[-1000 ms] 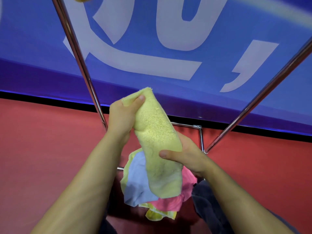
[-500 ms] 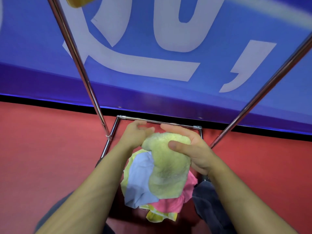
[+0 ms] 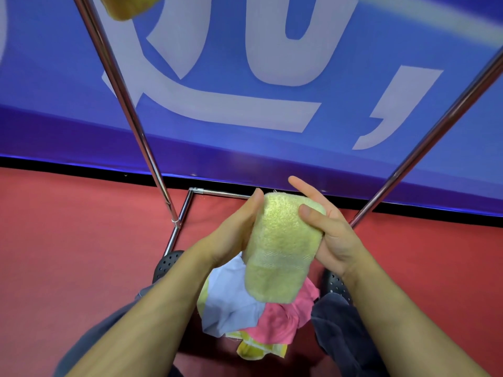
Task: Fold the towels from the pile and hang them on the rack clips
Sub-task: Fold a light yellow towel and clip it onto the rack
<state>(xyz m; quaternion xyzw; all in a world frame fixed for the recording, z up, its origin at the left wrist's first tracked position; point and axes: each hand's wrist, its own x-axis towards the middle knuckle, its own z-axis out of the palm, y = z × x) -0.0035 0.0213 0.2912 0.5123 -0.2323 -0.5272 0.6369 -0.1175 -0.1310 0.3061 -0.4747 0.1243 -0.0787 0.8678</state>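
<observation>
Both hands hold one fuzzy yellow towel (image 3: 280,240), folded into a thick pad. The left hand (image 3: 234,229) lies flat against its left side with straight fingers. The right hand (image 3: 330,229) pinches the top right corner, thumb in front. The towel is up in the air, over the pile (image 3: 245,311) on the red floor (image 3: 68,240). The pile has a smooth pale blue cloth, a pink one and a yellow one. Shiny metal rack poles (image 3: 119,85) stand on each side. Another fuzzy yellow towel (image 3: 128,6) hangs at the top.
</observation>
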